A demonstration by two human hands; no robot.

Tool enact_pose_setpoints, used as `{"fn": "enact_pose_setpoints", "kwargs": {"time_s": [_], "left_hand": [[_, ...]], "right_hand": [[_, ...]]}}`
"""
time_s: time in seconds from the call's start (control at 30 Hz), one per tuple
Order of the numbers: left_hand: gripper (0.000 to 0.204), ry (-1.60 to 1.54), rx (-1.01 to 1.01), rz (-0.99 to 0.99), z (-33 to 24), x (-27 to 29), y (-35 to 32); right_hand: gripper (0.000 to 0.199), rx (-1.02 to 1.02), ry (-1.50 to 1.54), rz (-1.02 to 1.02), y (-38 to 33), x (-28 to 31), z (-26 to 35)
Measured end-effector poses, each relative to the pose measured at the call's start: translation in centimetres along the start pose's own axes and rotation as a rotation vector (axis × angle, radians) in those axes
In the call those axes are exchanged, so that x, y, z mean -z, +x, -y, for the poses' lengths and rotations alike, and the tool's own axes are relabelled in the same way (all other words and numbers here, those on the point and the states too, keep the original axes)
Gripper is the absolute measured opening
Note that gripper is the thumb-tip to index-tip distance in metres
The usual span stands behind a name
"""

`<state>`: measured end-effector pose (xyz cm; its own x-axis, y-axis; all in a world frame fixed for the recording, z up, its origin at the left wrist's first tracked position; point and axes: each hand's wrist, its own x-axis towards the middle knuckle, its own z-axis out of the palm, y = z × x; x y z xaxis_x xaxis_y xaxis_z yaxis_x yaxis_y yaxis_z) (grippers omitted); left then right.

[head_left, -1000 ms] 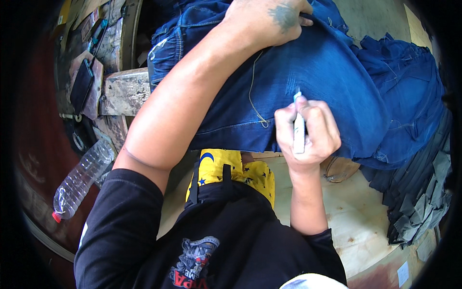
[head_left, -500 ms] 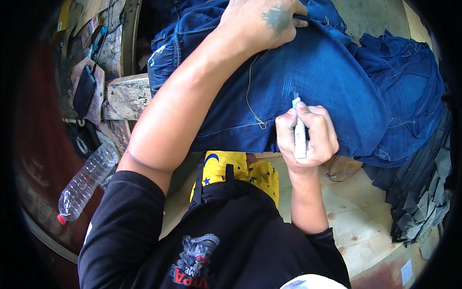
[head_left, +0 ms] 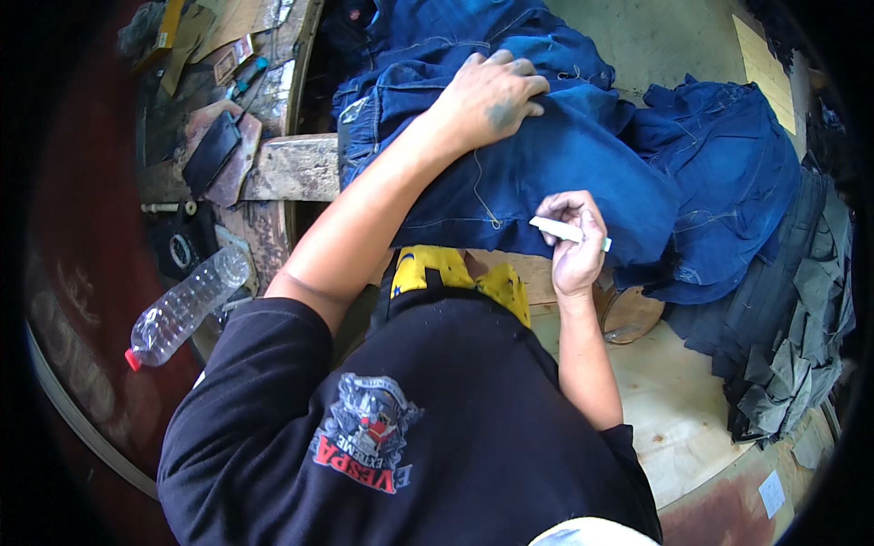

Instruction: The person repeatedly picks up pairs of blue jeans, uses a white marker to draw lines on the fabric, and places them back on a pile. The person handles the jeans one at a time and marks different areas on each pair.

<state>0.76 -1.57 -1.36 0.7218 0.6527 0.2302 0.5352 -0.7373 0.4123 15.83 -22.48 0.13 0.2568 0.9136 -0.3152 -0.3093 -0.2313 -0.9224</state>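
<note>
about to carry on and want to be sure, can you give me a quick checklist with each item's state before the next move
1. Left hand on the blue denim: ok, it rests on the cloth.
2. White tool in the right hand: ok, held in the fingers.
3. Tool's working tip against the cloth: cannot tell, the tool lies crosswise and its contact is unclear.
4. Denim smooth all over: not ok, folds show around the left hand.
5. Loose thread off the cloth: not ok, it lies on the denim, its loop near the tool's left end.
6. Clear bottle away from the cloth: ok, it is off to the left, red cap on.
</note>
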Motion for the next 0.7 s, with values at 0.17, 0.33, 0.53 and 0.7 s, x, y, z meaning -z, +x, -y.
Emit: {"fn": "enact_pose_setpoints", "kwargs": {"time_s": [0.17,0.33,0.53,0.7], "left_hand": [[0.019,-0.151,0.054,-0.166,-4.4,2.9,-7.8],[0.026,-0.016,0.166,-0.150,-6.8,2.0,-12.6],[0.017,-0.074,0.185,-0.166,-6.2,0.6,-12.9],[0.007,0.008,0.144,-0.161,-6.1,0.5,-12.9]], "right_hand": [[0.020,0.242,-0.449,0.034,-0.1,1.5,2.9],[0.018,0.544,-0.916,0.270,2.8,0.5,3.2],[0.022,0.620,-1.085,0.272,3.2,-0.2,2.3],[0.013,0.738,-1.183,0.330,3.4,0.1,1.7]]}}
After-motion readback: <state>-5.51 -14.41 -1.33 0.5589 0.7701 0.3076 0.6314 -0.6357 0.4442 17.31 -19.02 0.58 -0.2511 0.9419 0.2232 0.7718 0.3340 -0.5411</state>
